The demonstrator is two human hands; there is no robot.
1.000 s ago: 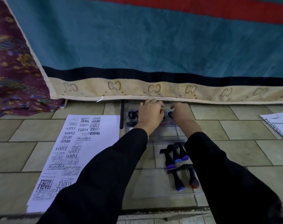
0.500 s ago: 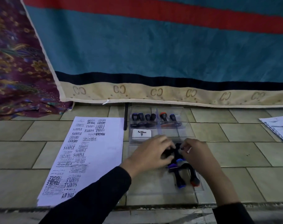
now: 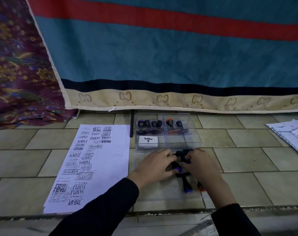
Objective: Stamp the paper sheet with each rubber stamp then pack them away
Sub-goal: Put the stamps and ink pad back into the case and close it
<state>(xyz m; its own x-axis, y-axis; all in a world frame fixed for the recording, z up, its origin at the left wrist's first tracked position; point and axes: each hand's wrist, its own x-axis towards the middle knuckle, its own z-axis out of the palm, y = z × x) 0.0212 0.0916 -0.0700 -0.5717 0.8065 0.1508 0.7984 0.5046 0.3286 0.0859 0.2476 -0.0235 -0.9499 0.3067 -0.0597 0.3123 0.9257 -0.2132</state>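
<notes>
Six rubber stamps stand upright in the clear plastic box (image 3: 194, 142) at the back: four (image 3: 150, 126) in the left rear compartment, two (image 3: 174, 125) in the right rear one, one of these with an orange cap. An Artline ink pad (image 3: 148, 141) lies in the front left compartment. Nearer the person, a loose cluster of stamps (image 3: 183, 155) lies on the box's clear lid (image 3: 161, 193), which sits flat on the tiled floor (image 3: 247, 159); about four can be made out, though the hands hide some, so the count is unsure.

The left hand (image 3: 155, 166) and the right hand (image 3: 201, 166) meet over this cluster, fingers curled around the black handles. The left thumb rests beside a purple cap; whether each hand grips a separate stamp cannot be told. Two more stamps (image 3: 186, 184) poke out toward 6 o'clock below the right hand, one blue-capped, one red.

The stamped paper sheet (image 3: 110, 159) lies at 9 o'clock of the hands, just beside the lid's left edge. Bare tile lies open toward 3 o'clock, up to some printed papers (image 3: 291, 133) at 2 o'clock. A hanging blue cloth (image 3: 161, 57) borders the floor just behind the box at 12 o'clock.
</notes>
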